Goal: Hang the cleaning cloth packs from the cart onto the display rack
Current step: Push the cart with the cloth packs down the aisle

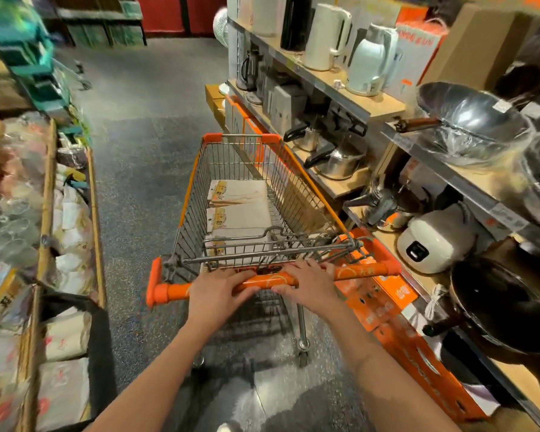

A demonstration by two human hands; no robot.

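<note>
A wire shopping cart (200, 182) with orange trim stands in a shop aisle in front of me. Inside it lie stacks of beige cleaning cloth packs (242, 213) with yellow header cards, flat on the basket floor. My left hand (217, 293) grips the orange push handle (169, 291) near its middle. My right hand (309, 282) grips the same handle just to the right, fingers curled over the top. No display rack for the cloths can be made out.
Shelves on the right hold kettles (326, 35), pots (334, 160), a rice cooker (434, 241), woks (471, 120) and orange boxes (396, 332) close beside the cart. Bins of packaged goods (66, 232) line the left. The grey aisle floor (147, 120) stretches ahead.
</note>
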